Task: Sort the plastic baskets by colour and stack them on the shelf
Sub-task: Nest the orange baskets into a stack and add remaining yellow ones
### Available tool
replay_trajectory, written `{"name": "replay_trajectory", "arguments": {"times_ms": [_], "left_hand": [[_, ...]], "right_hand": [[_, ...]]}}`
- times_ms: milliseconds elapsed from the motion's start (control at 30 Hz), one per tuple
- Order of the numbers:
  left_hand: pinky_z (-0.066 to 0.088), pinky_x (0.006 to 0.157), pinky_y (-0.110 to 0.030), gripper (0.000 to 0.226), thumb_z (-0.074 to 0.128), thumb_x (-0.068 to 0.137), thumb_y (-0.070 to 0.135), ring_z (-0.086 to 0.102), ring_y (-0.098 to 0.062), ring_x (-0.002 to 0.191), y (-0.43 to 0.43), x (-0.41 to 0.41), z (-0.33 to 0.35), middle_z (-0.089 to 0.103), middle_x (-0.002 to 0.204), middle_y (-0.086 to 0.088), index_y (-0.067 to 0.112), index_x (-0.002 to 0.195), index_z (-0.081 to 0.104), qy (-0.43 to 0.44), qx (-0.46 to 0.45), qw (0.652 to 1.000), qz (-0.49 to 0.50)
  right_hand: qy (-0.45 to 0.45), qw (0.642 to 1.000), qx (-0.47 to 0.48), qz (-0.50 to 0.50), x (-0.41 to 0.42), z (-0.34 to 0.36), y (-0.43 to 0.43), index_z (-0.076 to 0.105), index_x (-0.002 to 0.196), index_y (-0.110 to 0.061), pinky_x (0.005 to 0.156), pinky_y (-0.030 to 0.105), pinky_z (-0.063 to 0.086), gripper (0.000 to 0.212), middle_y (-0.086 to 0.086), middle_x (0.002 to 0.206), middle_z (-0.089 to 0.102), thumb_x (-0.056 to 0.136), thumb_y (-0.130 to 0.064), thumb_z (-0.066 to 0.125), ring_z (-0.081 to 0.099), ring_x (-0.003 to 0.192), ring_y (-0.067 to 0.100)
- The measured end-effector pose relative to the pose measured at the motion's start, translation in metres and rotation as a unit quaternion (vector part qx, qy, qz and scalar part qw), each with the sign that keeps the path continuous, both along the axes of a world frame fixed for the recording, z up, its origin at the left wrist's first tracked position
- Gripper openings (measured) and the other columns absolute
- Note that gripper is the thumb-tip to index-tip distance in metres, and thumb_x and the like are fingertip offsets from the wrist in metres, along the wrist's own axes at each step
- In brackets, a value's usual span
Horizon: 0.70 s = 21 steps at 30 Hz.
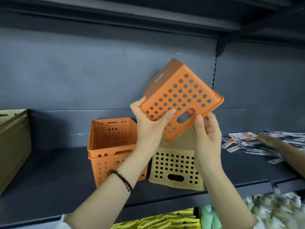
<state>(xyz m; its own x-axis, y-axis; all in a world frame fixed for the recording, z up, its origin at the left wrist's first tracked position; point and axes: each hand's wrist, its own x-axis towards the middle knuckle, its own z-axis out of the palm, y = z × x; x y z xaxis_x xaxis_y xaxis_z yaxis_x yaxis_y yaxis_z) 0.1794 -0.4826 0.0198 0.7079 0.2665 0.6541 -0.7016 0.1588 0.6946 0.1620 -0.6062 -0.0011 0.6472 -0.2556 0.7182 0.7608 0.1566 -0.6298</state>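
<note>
Fingers (pixel 170 112) of left hand (pixel 149 119) curl round the low corner of the held orange basket (pixel 184 95); right hand (pixel 208 136) pinches its rim beside the handle slot. Two-hand grip, basket tilted with base up and away, probably being turned mouth-up so it can nest. It hangs above and right of the orange stack (pixel 112 146), clear of it. That stack is two baskets nested mouth-up on the shelf (pixel 49 179); same colour, so likely the target. Tan basket (pixel 175 169) just right of the stack, apparently mouth-down, needs its own pile. Olive stack (pixel 13 146) sits well left of the orange stack
</note>
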Motion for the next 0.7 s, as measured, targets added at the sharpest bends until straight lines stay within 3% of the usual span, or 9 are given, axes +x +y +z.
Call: {"name": "replay_trajectory", "arguments": {"times_ms": [100, 200, 267, 367, 467, 500, 567, 633, 700], "left_hand": [[0.054, 0.084, -0.020, 0.060, 0.078, 0.079, 0.011, 0.063, 0.007, 0.094, 0.023, -0.004, 0.008, 0.056, 0.117, 0.004, 0.022, 0.116, 0.031, 0.018, -0.007, 1.000, 0.003], [0.038, 0.112, -0.042, 0.068, 0.080, 0.078, 0.031, 0.046, -0.009, 0.123, 0.064, -0.010, 0.014, 0.038, 0.126, 0.023, 0.023, 0.125, 0.030, 0.018, 0.067, 0.993, 0.093], [0.025, 0.119, -0.045, 0.088, 0.081, 0.072, 0.038, 0.027, -0.013, 0.142, 0.097, -0.016, 0.019, 0.021, 0.141, 0.025, 0.030, 0.138, 0.023, -0.035, 0.129, 0.979, 0.157], [0.030, 0.116, -0.040, 0.103, 0.083, 0.070, 0.036, 0.021, -0.014, 0.149, 0.135, -0.032, 0.028, 0.009, 0.155, 0.023, 0.057, 0.141, 0.012, -0.070, 0.218, 0.968, 0.102], [0.037, 0.112, -0.028, 0.101, 0.077, 0.074, 0.027, 0.026, -0.009, 0.148, 0.159, -0.038, 0.013, 0.021, 0.162, 0.007, 0.043, 0.152, 0.015, -0.038, 0.270, 0.962, 0.007], [0.037, 0.113, -0.028, 0.099, 0.078, 0.075, 0.028, 0.028, -0.008, 0.147, 0.166, -0.039, 0.003, 0.028, 0.161, 0.005, 0.038, 0.154, 0.018, -0.014, 0.274, 0.961, 0.020], [0.032, 0.117, -0.031, 0.095, 0.082, 0.075, 0.033, 0.033, -0.002, 0.143, 0.177, -0.044, -0.018, 0.037, 0.156, 0.013, 0.045, 0.150, 0.025, 0.031, 0.284, 0.956, 0.073], [0.034, 0.113, -0.020, 0.086, 0.079, 0.073, 0.035, 0.037, 0.015, 0.133, 0.182, -0.051, -0.033, 0.041, 0.146, 0.027, 0.056, 0.140, 0.029, 0.061, 0.299, 0.944, 0.128], [0.035, 0.104, -0.007, 0.083, 0.076, 0.074, 0.031, 0.036, 0.025, 0.125, 0.184, -0.055, -0.044, 0.041, 0.142, 0.030, 0.054, 0.140, 0.030, 0.086, 0.301, 0.937, 0.152]], "right_hand": [[-0.019, 0.998, -0.023, 0.055, 0.006, 0.020, 0.015, 0.060, 0.106, -0.017, 0.084, 0.039, 0.058, 0.017, -0.003, 0.099, 0.072, 0.103, -0.015, 0.044, 0.070, 0.095, 0.022], [-0.058, 0.993, -0.100, 0.034, 0.012, 0.035, 0.024, 0.060, 0.103, -0.019, 0.075, 0.035, 0.058, 0.018, -0.003, 0.095, 0.070, 0.104, -0.013, 0.042, 0.069, 0.083, 0.017], [-0.095, 0.979, -0.179, -0.023, 0.017, 0.037, 0.027, 0.059, 0.101, -0.022, 0.076, 0.029, 0.055, 0.019, -0.011, 0.090, 0.070, 0.104, -0.015, 0.042, 0.068, 0.079, 0.009], [-0.158, 0.932, -0.296, -0.140, 0.022, 0.041, 0.033, 0.059, 0.100, -0.018, 0.071, 0.014, 0.049, 0.016, -0.023, 0.077, 0.065, 0.102, -0.017, 0.044, 0.065, 0.079, -0.008], [-0.205, 0.892, -0.367, -0.168, 0.021, 0.046, 0.050, 0.060, 0.102, -0.017, 0.069, 0.032, 0.053, 0.016, -0.018, 0.077, 0.062, 0.100, -0.018, 0.044, 0.063, 0.077, 0.002], [-0.212, 0.882, -0.389, -0.162, 0.021, 0.045, 0.056, 0.059, 0.103, -0.021, 0.067, 0.037, 0.053, 0.016, -0.016, 0.079, 0.062, 0.099, -0.020, 0.044, 0.064, 0.077, 0.007], [-0.210, 0.868, -0.428, -0.143, 0.024, 0.037, 0.069, 0.056, 0.107, -0.029, 0.068, 0.040, 0.055, 0.017, -0.012, 0.085, 0.066, 0.097, -0.025, 0.043, 0.067, 0.080, 0.014], [-0.208, 0.860, -0.448, -0.126, 0.027, 0.030, 0.079, 0.059, 0.111, -0.028, 0.072, 0.041, 0.056, 0.020, -0.009, 0.093, 0.071, 0.096, -0.024, 0.047, 0.068, 0.085, 0.015], [-0.219, 0.851, -0.462, -0.119, 0.028, 0.027, 0.087, 0.064, 0.115, -0.023, 0.072, 0.039, 0.056, 0.025, -0.006, 0.094, 0.071, 0.095, -0.019, 0.050, 0.065, 0.085, 0.013]]}}
